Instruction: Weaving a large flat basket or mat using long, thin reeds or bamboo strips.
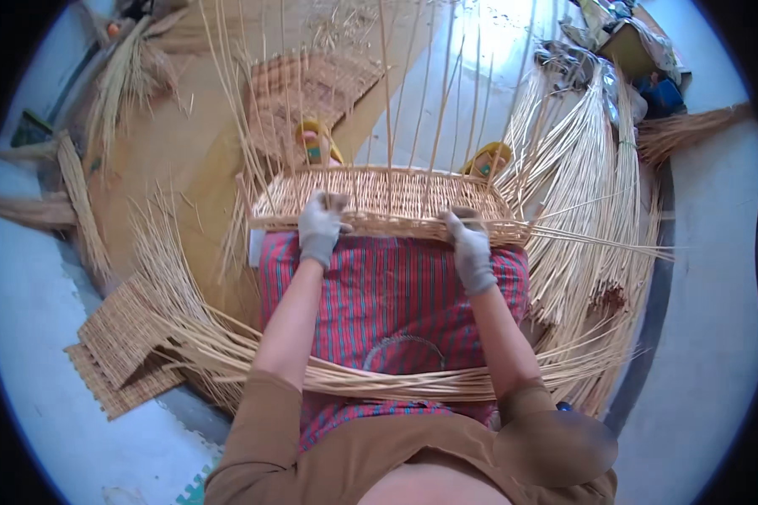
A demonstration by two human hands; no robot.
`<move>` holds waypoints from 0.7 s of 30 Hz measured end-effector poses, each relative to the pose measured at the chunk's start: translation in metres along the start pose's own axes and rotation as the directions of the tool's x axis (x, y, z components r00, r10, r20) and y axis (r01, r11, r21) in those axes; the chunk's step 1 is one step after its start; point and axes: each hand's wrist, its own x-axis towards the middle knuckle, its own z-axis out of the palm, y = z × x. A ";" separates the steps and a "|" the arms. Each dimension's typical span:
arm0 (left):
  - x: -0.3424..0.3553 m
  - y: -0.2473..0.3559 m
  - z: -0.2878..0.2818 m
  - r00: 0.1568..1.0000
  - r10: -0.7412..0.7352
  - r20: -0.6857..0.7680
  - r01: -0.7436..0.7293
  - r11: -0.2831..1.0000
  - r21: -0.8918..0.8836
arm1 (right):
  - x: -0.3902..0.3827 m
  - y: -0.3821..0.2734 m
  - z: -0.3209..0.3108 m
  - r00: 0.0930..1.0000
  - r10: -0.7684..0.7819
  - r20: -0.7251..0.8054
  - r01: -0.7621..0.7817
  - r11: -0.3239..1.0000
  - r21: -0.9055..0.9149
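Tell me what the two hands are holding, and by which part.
The left hand and right hand, both gloved, hold the rectangular wicker basket by its near long edge, one toward each end.

Basket-weaving workshop, likely: long cane bundles [577, 185] spread over floor [139, 160], woven panels [122, 330] at left, half-woven wicker basket [413, 187], upright stakes [386, 84] rising.

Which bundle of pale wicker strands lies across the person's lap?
The long pale bundle crossing the red striped cloth, under the forearms. The broad right bundle and upper-left bundle lie off the lap.
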 end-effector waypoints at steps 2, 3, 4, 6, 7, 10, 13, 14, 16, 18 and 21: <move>-0.005 -0.015 -0.002 0.957 0.192 -0.216 -0.234 0.953 -0.190 | 0.005 -0.008 -0.024 0.997 -0.039 -0.065 0.040 0.999 0.016; -0.017 0.009 0.016 0.950 0.297 -0.094 -0.311 0.913 -0.263 | 0.006 -0.008 -0.043 0.991 -0.062 -0.116 0.071 0.995 0.072; -0.033 0.038 0.030 0.918 0.397 0.007 -0.372 0.867 -0.332 | 0.002 -0.014 -0.045 0.991 -0.053 -0.127 0.069 0.990 0.125; -0.026 0.045 0.045 0.915 0.052 0.401 -0.121 0.982 0.148 | -0.010 -0.019 -0.032 0.998 -0.024 -0.058 0.032 0.990 0.138; -0.016 0.045 0.055 0.817 -0.192 0.543 0.040 0.959 0.279 | -0.006 -0.015 -0.029 0.997 -0.021 -0.078 0.032 0.989 0.145; -0.016 0.052 0.065 0.761 -0.275 0.588 0.148 0.955 0.256 | 0.018 -0.021 -0.017 0.968 -0.252 0.025 0.253 0.963 -0.094; -0.018 0.042 0.074 0.825 -0.210 0.525 -0.006 0.925 0.380 | 0.066 -0.070 0.069 0.704 -0.610 0.363 0.705 0.541 -0.459; -0.013 0.033 0.072 0.829 -0.219 0.514 0.003 0.922 0.388 | 0.073 -0.084 0.097 0.587 -0.651 0.482 0.781 0.296 -0.551; -0.008 0.027 0.070 0.895 -0.127 0.428 -0.078 0.900 0.430 | 0.076 -0.091 0.113 0.834 -0.335 0.438 0.499 0.797 -0.340; -0.017 0.037 0.065 0.854 -0.242 0.460 0.130 0.956 0.263 | 0.048 -0.076 0.060 0.872 -0.447 0.198 0.475 0.871 -0.128; -0.021 0.041 0.087 0.840 -0.225 0.494 0.274 0.961 -0.029 | 0.037 0.021 -0.051 0.942 -0.313 -0.121 0.325 0.941 0.095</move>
